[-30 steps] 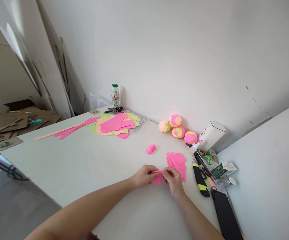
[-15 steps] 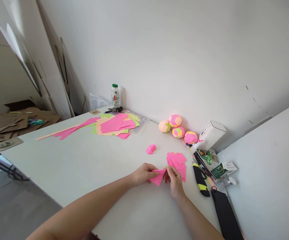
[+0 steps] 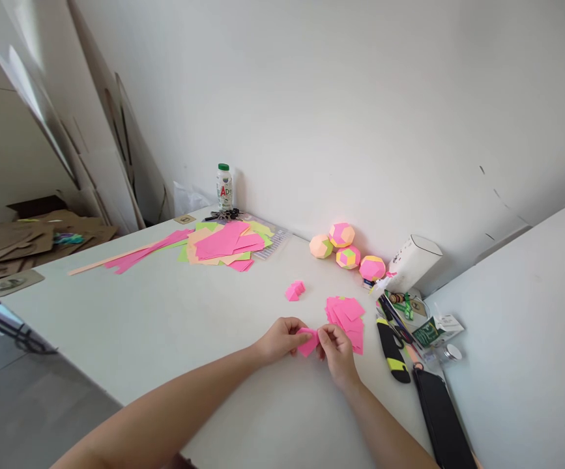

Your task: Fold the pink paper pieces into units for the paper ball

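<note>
A small pink paper piece (image 3: 307, 342) is pinched between my two hands just above the white table (image 3: 165, 319). My left hand (image 3: 278, 340) grips its left side with closed fingers. On its right side, my right hand (image 3: 335, 352) pinches it with thumb and fingertips. A stack of pink paper squares (image 3: 347, 314) lies just beyond my right hand. A folded pink paper unit (image 3: 294, 290) sits a little farther back.
Several folded paper balls (image 3: 348, 251) rest against the wall. Loose pink, orange and green sheets (image 3: 223, 244) are spread at the back left, with a small bottle (image 3: 224, 187) behind. A white box (image 3: 412, 264), scissors, a black-yellow cutter (image 3: 392, 352) and a black case (image 3: 441, 423) crowd the right.
The pink piece has been folded smaller between my fingers; it showed a wider triangular flap half a second ago. My hands stay in the same spot.
</note>
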Available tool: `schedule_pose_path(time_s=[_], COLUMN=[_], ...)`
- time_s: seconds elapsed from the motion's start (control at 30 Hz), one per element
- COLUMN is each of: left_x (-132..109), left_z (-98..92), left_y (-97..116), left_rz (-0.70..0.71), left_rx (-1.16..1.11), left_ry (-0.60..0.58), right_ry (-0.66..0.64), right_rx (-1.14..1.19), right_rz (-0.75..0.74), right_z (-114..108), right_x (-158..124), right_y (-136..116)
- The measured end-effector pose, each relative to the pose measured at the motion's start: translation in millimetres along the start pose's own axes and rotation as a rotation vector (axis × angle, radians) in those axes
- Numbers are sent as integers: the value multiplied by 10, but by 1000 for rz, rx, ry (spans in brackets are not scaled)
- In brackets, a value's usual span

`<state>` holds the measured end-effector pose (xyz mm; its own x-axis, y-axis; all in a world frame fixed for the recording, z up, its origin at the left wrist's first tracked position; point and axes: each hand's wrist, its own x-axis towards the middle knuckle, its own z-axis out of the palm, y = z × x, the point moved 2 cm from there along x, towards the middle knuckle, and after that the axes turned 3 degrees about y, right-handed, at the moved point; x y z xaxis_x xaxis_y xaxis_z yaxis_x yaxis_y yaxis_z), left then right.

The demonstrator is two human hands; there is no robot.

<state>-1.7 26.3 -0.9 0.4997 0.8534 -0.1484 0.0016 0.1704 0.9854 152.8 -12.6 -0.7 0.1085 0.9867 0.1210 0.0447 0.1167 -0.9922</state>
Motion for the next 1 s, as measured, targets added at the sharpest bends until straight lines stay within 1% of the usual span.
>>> schedule_pose_path(time_s=[0.07, 0.23, 0.47, 0.77, 1.0], left_x=[2, 0, 12, -18, -16], left_z=[-4, 2, 3, 16, 16], left_y=[4, 7, -35, 32, 8], left_rz=[3, 3, 46, 34, 38], left_rx=[-15, -10, -25, -58, -50], left_ry=[5, -31, 10, 57, 58], right_ry=[-8, -56, -52, -53, -54], right_rx=[-9, -61, -77, -83, -84], right_rz=[-2, 11, 18, 21, 39], right_z=[4, 16, 1, 3, 2], right_x=[-6, 0, 7, 4, -13], right_y=[4, 37, 58, 49, 44])
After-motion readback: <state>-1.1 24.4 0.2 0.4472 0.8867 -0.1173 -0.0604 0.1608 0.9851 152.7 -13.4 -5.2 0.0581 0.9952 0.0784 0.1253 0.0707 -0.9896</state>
